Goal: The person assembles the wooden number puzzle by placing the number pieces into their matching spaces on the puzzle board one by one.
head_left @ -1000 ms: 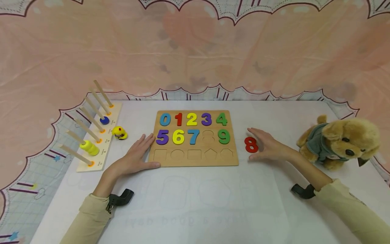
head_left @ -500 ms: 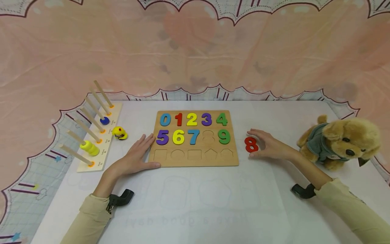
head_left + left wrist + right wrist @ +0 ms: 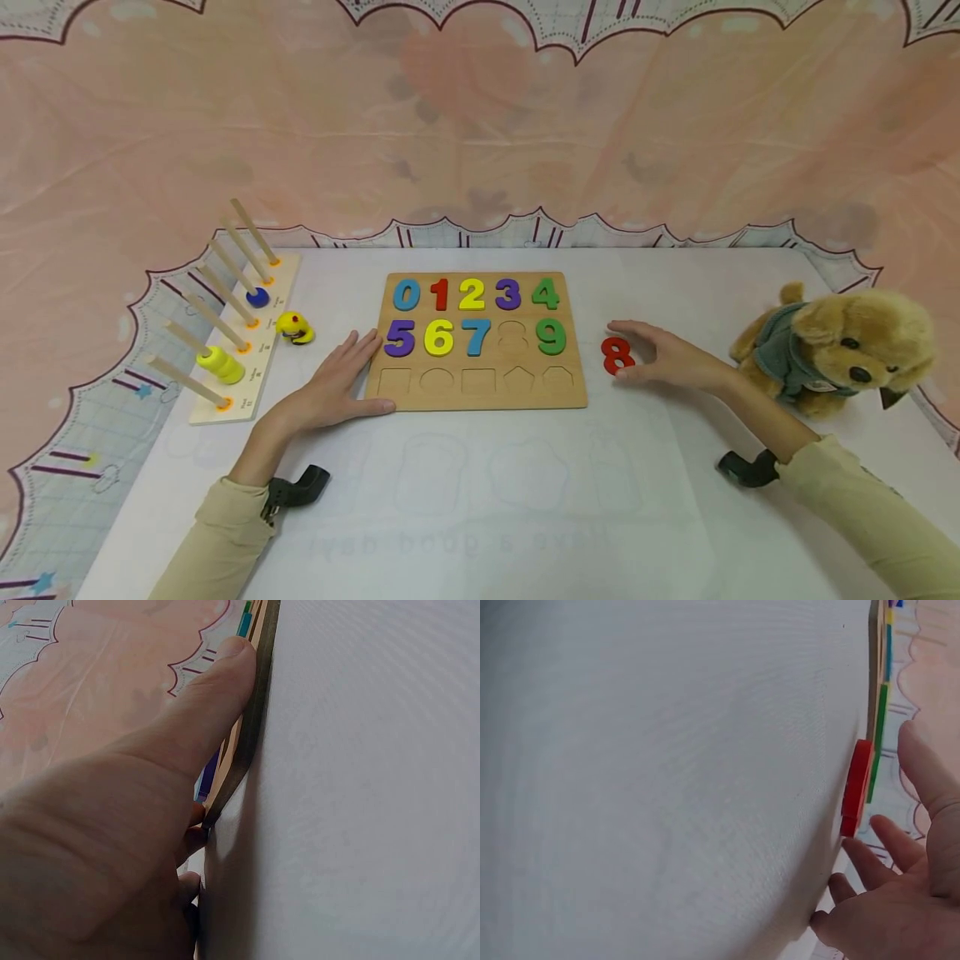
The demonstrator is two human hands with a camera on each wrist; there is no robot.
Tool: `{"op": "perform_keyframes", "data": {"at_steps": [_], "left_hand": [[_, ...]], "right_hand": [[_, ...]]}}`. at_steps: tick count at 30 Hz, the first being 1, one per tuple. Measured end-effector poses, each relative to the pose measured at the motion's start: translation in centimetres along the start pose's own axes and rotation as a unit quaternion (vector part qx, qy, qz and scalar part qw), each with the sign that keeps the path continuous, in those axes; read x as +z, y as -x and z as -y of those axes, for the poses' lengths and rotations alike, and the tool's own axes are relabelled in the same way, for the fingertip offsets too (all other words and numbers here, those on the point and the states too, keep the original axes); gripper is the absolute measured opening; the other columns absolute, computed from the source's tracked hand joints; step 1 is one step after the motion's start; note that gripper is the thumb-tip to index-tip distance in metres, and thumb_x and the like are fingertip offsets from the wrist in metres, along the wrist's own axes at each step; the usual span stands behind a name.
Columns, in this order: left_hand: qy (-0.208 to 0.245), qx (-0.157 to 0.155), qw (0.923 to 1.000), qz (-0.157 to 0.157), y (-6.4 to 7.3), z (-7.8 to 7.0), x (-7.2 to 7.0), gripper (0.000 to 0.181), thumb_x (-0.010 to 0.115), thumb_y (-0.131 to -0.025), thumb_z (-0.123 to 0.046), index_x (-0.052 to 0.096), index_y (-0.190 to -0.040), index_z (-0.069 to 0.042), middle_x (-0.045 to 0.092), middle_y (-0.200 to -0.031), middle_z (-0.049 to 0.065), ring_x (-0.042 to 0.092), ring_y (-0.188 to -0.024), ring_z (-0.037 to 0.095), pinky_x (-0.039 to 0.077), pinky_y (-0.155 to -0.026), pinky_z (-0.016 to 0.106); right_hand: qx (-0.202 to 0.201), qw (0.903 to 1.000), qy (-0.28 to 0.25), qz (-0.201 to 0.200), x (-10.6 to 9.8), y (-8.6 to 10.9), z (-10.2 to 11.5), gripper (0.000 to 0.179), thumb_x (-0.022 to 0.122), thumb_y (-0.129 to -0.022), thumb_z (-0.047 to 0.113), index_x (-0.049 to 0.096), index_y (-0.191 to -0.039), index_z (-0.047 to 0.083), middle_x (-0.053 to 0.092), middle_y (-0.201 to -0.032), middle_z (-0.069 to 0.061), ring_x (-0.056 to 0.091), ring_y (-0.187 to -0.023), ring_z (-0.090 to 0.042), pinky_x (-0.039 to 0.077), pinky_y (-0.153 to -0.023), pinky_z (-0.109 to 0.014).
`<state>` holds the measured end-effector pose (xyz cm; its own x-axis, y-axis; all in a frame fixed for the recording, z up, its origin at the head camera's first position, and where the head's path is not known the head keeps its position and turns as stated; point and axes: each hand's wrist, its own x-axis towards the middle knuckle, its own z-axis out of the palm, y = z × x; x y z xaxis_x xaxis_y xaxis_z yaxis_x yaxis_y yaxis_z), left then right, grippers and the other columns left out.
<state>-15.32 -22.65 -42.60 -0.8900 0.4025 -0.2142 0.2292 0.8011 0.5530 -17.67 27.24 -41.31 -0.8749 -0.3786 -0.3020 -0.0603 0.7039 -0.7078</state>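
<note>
A wooden number puzzle board [image 3: 450, 392] lies mid-table, with coloured digits in its upper two rows. The 8-shaped recess [image 3: 513, 335] shows bare wood. My left hand [image 3: 330, 387] rests at the board's left side, fingers along the edge and thumb on the front left corner; the left wrist view shows the thumb [image 3: 217, 697] against the board edge. To the right of the board, a red number 8 [image 3: 617, 356] lies on the table. Around it, my right hand [image 3: 671, 358] spreads thumb and fingers; the right wrist view shows them apart, with the red piece not pinched.
A pegged counting stand [image 3: 258, 358] with yellow and blue beads stands at the left, a small yellow toy [image 3: 295, 327] beside it. A plush dog [image 3: 832, 350] sits at the right, close to my right forearm. Shape recesses fill the board's bottom row.
My right hand's fingers and thumb have drawn slightly closer together about the red 8. The left hand and the board stay where they were.
</note>
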Motion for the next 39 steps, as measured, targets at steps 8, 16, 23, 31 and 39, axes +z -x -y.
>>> {"op": "perform_keyframes", "data": {"at_steps": [8, 16, 23, 31, 39], "left_hand": [[0.001, 0.003, 1.0000, -0.001, -0.04, 0.13, 0.06, 0.108, 0.072, -0.079, -0.056, 0.013, -0.157, -0.010, 0.007, -0.164, 0.016, -0.004, -0.151, 0.042, 0.001, -0.118, 0.066], [0.000, 0.002, 1.0000, -0.002, -0.05, 0.02, 0.03, 0.107, 0.072, -0.079, -0.055, 0.014, -0.156, -0.009, 0.008, -0.164, 0.016, -0.004, -0.151, 0.042, 0.001, -0.118, 0.065], [-0.002, 0.000, 1.0000, -0.001, -0.06, 0.01, -0.01, 0.107, 0.072, -0.079, -0.055, 0.014, -0.156, -0.009, 0.008, -0.164, 0.016, -0.004, -0.151, 0.042, 0.001, -0.118, 0.065], [0.001, 0.002, 1.0000, -0.001, 0.04, -0.06, 0.04, 0.107, 0.072, -0.079, -0.055, 0.013, -0.156, -0.009, 0.008, -0.164, 0.016, -0.004, -0.151, 0.041, 0.001, -0.118, 0.066], [0.001, 0.000, 1.0000, 0.000, 0.03, -0.02, 0.05, 0.107, 0.072, -0.079, -0.055, 0.013, -0.157, -0.010, 0.007, -0.164, 0.016, -0.004, -0.151, 0.041, 0.001, -0.118, 0.066]], "right_hand": [[0.005, 0.9999, 0.005, 0.014, 0.02, -0.02, -0.22, 0.085, 0.078, -0.080, 0.032, 0.034, -0.150, 0.016, 0.020, -0.162, -0.015, 0.010, -0.150, -0.041, 0.015, -0.116, -0.068], [-0.003, 0.9997, 0.010, 0.021, 0.06, 0.06, -0.20, 0.081, 0.078, -0.081, 0.031, 0.036, -0.148, 0.016, 0.019, -0.162, -0.015, 0.008, -0.149, -0.043, 0.015, -0.114, -0.070], [-0.007, 0.9995, 0.015, 0.025, 0.06, 0.01, -0.26, 0.080, 0.078, -0.081, 0.030, 0.036, -0.148, 0.015, 0.018, -0.162, -0.015, 0.006, -0.150, -0.043, 0.014, -0.115, -0.070], [-0.001, 0.9994, 0.022, 0.026, 0.01, -0.02, -0.29, 0.081, 0.077, -0.082, 0.032, 0.036, -0.149, 0.013, 0.017, -0.163, -0.015, 0.005, -0.150, -0.042, 0.012, -0.114, -0.070], [0.002, 0.9995, 0.020, 0.024, 0.03, 0.04, -0.27, 0.080, 0.076, -0.082, 0.031, 0.036, -0.149, 0.013, 0.017, -0.163, -0.016, 0.006, -0.150, -0.042, 0.014, -0.114, -0.070]]}}
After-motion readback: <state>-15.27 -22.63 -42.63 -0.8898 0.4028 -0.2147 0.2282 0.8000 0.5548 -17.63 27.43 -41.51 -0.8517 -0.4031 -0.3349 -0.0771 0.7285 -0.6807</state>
